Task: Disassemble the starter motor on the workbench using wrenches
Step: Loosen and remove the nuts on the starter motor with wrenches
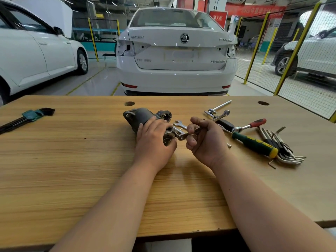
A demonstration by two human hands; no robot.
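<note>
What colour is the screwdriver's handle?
The screwdriver handle is dark green with yellow accents; head view.

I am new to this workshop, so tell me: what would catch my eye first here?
At the middle of the bench, the left hand grips the motor and the right hand holds a wrench at its near end. Behind the bench stands a white car; loose tools lie to the right.

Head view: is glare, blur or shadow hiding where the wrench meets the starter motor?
Head view: lighting is even, with no strong glare on the wrench or starter motor; the right hand casts only a faint shadow; the contact point looks slightly soft and is partly covered by the left hand; wide-angle distortion bows the workbench edge.
</note>
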